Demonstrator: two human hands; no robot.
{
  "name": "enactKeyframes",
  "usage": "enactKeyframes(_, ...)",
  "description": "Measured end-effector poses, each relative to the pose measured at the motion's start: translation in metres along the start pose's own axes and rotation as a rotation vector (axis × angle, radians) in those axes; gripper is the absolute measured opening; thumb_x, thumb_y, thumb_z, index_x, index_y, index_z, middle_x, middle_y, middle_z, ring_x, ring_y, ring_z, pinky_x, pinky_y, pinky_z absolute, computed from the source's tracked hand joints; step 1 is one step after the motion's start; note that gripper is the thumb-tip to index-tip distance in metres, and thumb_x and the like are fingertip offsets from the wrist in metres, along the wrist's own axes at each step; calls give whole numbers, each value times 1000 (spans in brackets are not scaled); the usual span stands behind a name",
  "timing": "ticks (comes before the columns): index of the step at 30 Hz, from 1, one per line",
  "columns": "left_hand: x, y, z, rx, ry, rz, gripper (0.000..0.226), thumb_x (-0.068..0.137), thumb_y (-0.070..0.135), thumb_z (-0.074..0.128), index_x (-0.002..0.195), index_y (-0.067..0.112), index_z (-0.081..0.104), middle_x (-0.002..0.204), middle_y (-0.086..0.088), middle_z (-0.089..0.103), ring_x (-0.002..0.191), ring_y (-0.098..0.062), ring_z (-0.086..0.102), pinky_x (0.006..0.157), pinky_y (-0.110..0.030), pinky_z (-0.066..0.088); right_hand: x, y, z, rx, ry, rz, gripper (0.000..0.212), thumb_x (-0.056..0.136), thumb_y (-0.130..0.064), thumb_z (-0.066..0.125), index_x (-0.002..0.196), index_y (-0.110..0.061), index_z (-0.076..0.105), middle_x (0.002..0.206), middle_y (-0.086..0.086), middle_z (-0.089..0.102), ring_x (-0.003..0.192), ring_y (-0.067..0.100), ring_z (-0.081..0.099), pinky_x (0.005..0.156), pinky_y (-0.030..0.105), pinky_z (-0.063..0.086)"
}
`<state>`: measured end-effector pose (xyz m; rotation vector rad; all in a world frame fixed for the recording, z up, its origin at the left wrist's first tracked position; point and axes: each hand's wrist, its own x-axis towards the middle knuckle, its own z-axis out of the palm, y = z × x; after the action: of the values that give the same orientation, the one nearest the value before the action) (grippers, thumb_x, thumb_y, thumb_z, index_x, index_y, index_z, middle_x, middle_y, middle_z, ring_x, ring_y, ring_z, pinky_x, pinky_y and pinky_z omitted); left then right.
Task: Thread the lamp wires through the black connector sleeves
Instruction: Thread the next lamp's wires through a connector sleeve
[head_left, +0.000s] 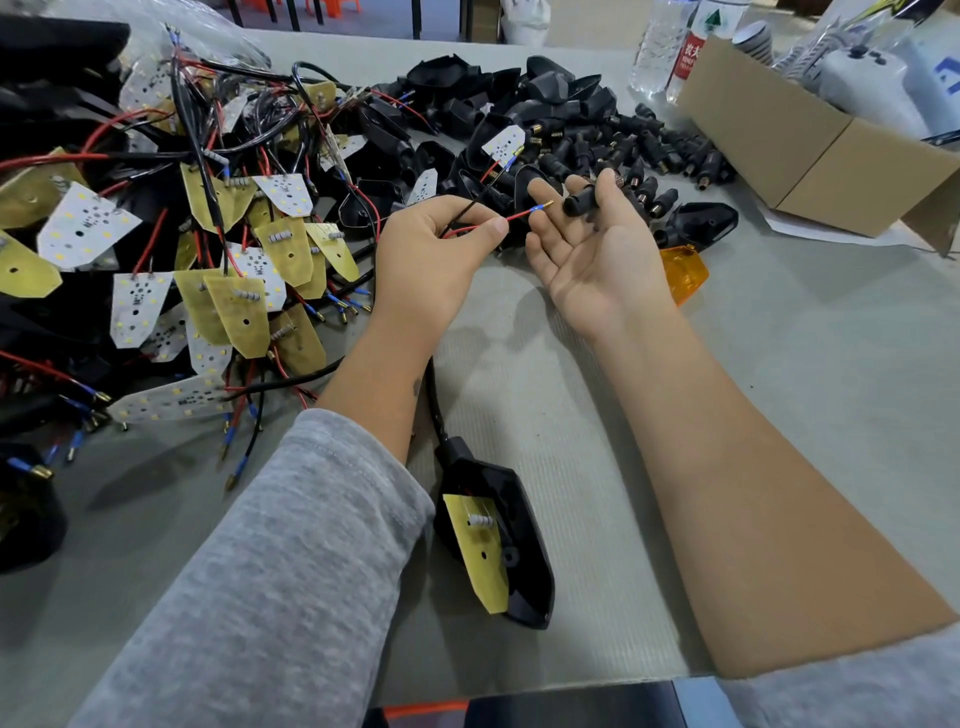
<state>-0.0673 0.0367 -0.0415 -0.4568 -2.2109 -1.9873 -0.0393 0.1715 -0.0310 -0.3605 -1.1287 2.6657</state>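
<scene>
Over a grey ribbed desk (597, 415), two hands meet at a wire.
Left hand (436, 249) pinches a thin red wire (514, 217), its long axis level, its blue-and-brass tip pointing right toward the right hand (592, 244), which lies palm up, fingers loosely curled round a matte black tubular connector sleeve (579, 200). Beyond lie a heap of black connector sleeves (660, 150) and a brown cardboard box (810, 140).

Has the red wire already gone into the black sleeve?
No: the red wire's metal tip, pinched by the left hand, is bare, apart from the black connector sleeve in the right hand.
</scene>
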Motion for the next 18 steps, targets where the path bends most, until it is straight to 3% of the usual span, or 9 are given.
enactKeyframes(9,-1,0,2,-5,-19,2,8,84,11,73,79,17,72,71,4,65,67,-5,53,66,-18,45,-1,2,2,-36,-16,15,25,103,-40,41,88,-22,50,85,2,76,60,8,61,61,20,50)
enactKeyframes(18,-1,0,2,-2,-16,-11,4,88,12,70,85,11,73,72,7,65,64,2,55,67,-15,47,-4,6,8,-220,-69,-34,12,102,-32,47,98,-21,52,98,8,73,66,10,62,67,22,51)
